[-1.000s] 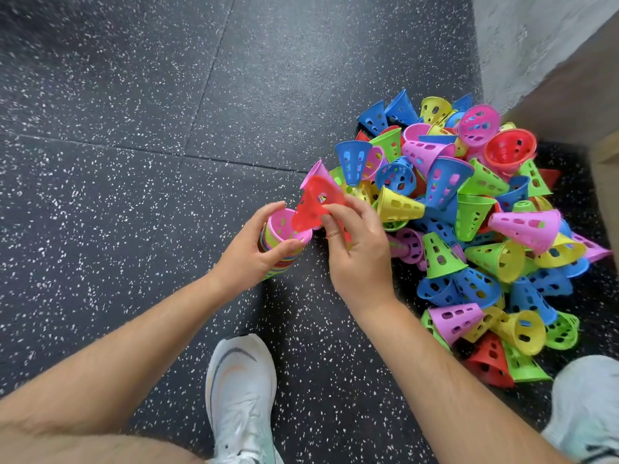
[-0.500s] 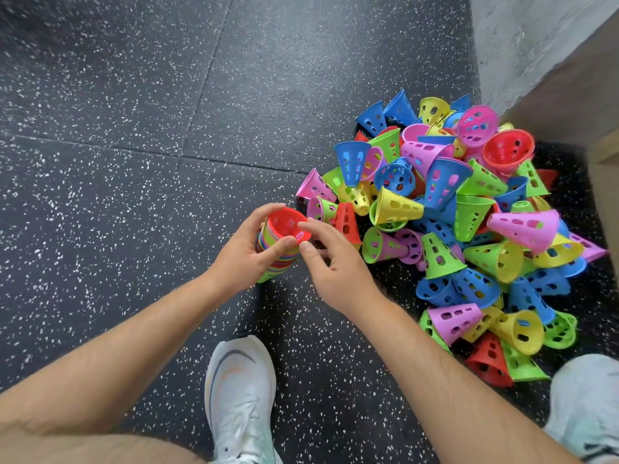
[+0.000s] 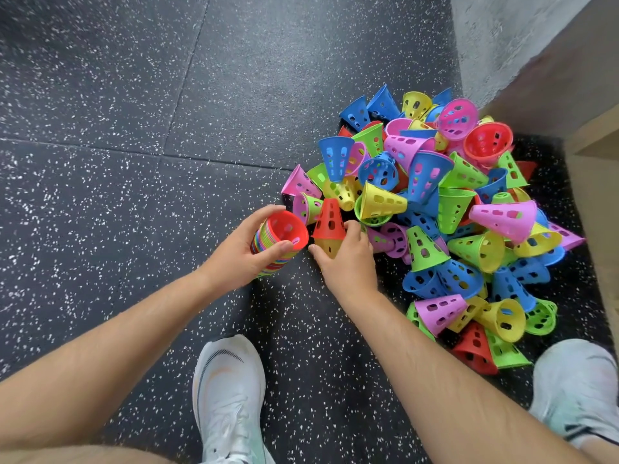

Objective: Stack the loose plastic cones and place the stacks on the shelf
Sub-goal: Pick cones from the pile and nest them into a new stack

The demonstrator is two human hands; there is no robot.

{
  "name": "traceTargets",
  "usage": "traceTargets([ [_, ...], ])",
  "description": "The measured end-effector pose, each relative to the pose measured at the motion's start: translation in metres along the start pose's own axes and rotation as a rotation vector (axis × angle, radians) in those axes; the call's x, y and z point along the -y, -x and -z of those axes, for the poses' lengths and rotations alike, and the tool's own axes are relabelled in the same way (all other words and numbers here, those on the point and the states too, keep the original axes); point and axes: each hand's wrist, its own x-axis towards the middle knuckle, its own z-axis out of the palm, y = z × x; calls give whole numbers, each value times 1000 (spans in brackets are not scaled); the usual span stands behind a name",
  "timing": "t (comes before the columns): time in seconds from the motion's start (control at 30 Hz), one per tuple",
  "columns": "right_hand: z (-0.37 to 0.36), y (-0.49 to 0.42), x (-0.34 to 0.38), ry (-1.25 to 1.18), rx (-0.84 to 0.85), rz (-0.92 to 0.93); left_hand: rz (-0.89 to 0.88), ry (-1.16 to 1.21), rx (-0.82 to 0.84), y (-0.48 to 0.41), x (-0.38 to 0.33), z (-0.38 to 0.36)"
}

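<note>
A pile of loose plastic cones [image 3: 445, 209] in blue, green, yellow, pink and red lies on the floor at the right. My left hand [image 3: 239, 252] grips a multicoloured stack of cones [image 3: 279, 241], with a red cone on top and its mouth facing up. Just to its right, my right hand [image 3: 348, 259] closes its fingers around a yellow cone [image 3: 326, 246] at the near edge of the pile. A red cone [image 3: 330, 219] stands directly behind the yellow one, touching it.
The floor [image 3: 134, 162] is black rubber with white speckles. A grey wall [image 3: 495, 38] and a pale wooden shelf edge [image 3: 596, 142] stand at the right behind the pile. My two white shoes [image 3: 231, 396] [image 3: 576, 386] are planted near the bottom edge.
The red cone that my right hand carried went onto the stack in my left hand. My right hand then moved right to the pile's edge and closed on a yellow cone.
</note>
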Motion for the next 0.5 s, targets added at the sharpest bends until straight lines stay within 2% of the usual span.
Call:
traceTargets([
  [0.13, -12, -7, 3, 22, 55, -66, 5, 0, 15, 0, 1, -2],
  [0.37, -19, -3, 1, -142, 86, -118, 6, 9, 36, 0, 0, -6],
  [0.5, -1, 17, -4, -255, 33, -108, 0, 15, 20, -1, 3, -4],
])
